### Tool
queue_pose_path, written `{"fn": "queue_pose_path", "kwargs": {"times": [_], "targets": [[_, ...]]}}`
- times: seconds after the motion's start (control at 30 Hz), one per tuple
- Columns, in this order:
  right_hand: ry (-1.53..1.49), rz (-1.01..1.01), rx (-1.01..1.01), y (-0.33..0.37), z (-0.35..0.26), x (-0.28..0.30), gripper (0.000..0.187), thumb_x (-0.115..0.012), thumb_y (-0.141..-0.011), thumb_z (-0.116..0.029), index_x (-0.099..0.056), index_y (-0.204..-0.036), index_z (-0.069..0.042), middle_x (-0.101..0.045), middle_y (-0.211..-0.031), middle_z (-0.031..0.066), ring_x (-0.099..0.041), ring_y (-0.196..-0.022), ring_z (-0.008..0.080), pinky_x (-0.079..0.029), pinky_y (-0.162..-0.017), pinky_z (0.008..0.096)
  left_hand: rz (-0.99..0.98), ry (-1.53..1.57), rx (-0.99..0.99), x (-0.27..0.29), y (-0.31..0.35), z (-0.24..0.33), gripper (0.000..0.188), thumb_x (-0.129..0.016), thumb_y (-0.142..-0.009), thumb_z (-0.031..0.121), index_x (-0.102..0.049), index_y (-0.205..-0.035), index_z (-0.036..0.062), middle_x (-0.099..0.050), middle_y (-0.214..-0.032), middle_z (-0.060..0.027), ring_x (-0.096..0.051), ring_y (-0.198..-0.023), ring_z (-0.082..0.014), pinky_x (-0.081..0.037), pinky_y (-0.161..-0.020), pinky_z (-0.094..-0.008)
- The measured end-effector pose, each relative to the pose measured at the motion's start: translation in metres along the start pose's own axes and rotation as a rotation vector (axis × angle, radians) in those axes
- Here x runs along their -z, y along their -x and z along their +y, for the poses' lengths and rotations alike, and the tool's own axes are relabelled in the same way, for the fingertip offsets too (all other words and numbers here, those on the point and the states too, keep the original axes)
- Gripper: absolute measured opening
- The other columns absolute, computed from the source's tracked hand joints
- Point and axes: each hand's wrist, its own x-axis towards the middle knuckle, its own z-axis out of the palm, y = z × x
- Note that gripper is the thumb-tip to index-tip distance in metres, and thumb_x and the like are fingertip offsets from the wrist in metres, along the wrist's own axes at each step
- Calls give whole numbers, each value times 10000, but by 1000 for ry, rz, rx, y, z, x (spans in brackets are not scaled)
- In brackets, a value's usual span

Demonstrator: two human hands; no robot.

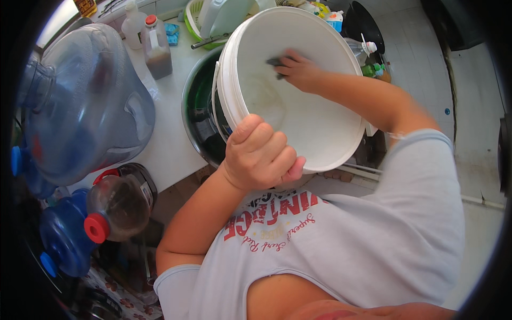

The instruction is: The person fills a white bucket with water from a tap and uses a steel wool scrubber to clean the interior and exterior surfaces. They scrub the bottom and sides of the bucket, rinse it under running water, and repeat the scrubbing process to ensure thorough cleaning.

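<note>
A large white plastic bucket (320, 138) is tilted on its side with its mouth toward me, over a dark round basin (197, 125). My left hand (264, 154) is closed around the bucket's near rim. Inside the bucket, my right hand (298, 69) presses a dark scrubbing pad (276, 63) against the inner wall; the pad's exact kind is hard to make out. Brownish stains show on the bucket's bottom. A thin white handle (215, 98) hangs along the bucket's left side.
Left of the basin, a big clear water jug (101, 101) lies on the white counter (170, 154). Behind it stands a red-capped bottle (158, 56). Nearer me are a red-capped plastic jug (120, 205) and a blue jug (66, 229). A green basket (194, 21) and a black pan (364, 26) sit farther back.
</note>
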Motion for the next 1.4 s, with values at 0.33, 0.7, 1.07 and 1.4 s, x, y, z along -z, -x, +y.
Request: {"fn": "queue_pose_path", "kwargs": {"times": [0.33, 0.7, 1.07, 1.4], "targets": [[-2389, -668, -478, 6, -143, 106, 482, -529, -926, -398, -524, -1298, -92, -505, -1333, 110, -476, -1246, 262, -443, -982, 396, 95, 99, -5, -11, -1, -6, 333, -607, -737, 190, -353, -538, 106, -318, -567, -34, -356, -561, -227, -353, -627, -352], [-919, -854, 292, -26, -129, 10, 261, -622, -885, -249, -619, -1083, -81, -597, -1179, 107, -581, -1095, 276, -498, -860, 395, 19, 62, -20, -11, -5, -3, 369, -569, -772, 215, -308, -530, 117, -300, -556, -35, -342, -558, -226, -358, -634, -353], [-839, -938, 13, -107, -143, -66, 406, -631, -812, -135, -586, -1199, -22, -568, -1247, 188, -580, -1107, 362, -511, -844, 528, -90, 12, -22, -5, 1, -5, 311, -537, -788, 274, -403, -555, 119, -372, -563, -13, -391, -615, -210, -368, -680, -367], [-1552, 177, -1210, -192, -102, -32, 711, -744, -791, -269, -345, -1329, -29, -432, -1350, 254, -481, -1214, 406, -412, -1018, 484, -183, -39, -2, 0, 1, -4, 310, -512, -817, 309, -496, -585, 104, -429, -574, -9, -429, -638, -207, -376, -737, -391]]}}
